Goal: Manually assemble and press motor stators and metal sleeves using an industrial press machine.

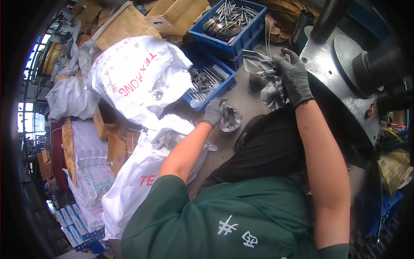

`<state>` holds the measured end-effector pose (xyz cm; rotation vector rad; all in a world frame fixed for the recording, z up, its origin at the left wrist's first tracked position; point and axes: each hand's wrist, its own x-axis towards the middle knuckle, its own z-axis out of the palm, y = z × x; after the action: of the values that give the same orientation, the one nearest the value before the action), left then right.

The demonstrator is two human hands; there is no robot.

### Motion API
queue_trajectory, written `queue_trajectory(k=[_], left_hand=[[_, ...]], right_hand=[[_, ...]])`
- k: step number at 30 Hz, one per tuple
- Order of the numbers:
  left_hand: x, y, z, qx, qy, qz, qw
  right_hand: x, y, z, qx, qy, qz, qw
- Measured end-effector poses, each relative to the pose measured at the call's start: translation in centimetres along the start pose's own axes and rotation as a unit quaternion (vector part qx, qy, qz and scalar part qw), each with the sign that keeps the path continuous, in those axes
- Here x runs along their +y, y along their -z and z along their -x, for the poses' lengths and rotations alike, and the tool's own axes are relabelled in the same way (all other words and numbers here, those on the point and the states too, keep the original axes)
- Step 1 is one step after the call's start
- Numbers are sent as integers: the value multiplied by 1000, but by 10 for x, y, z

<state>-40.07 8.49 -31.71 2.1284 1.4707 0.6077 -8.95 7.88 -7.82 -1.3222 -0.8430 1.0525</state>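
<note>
My right hand (294,75), in a grey knit glove, is closed on the edge of a crumpled silvery-grey sheet (271,91). Creased and folded, the sheet hangs left of the hand, beside the machine's metal plate. My left hand (214,112), gloved the same way, is lower and to the left, its fingers curled together. What they grip, if anything, is hidden. Right beside it is a rounded, crumpled silvery piece (231,119); whether the hand touches it I cannot tell. Just beyond the left hand stands a blue bin (228,82) with metal rods and grey scraps inside.
Another blue bin (254,32), full of metal pins, stands farther back. White woven sacks (138,73) and cardboard boxes (174,15) crowd the left and back. On the right, a machine with a round metal plate (319,56) and dark posts (332,19) rises close to my right arm.
</note>
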Motion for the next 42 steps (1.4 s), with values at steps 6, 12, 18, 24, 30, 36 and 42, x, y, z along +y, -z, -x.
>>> queue_trajectory(k=[6, 12, 18, 24, 30, 36, 42], left_hand=[[58, -20, 40, -30, 122, 25, 992], [63, -86, 47, 43, 267, 10, 963], [37, -120, 44, 75, 261, 108, 956], [73, -86, 31, -70, 209, -47, 974], [78, -51, 41, -79, 116, -195, 971], [44, -42, 43, -381, -100, -76, 916], [107, 12, 1, -359, -105, -295, 879]], right_hand=[[2, 2, -4, -8, 2, 5, 1000], [9, -6, 0, -38, -17, 18, 999], [1, -4, 5, -96, -34, 81, 991], [12, -2, 3, -60, 8, 71, 996], [8, -9, 1, -102, -11, 93, 990], [1, -11, 7, -152, -7, 30, 988], [19, 3, 0, -138, -68, -31, 988]])
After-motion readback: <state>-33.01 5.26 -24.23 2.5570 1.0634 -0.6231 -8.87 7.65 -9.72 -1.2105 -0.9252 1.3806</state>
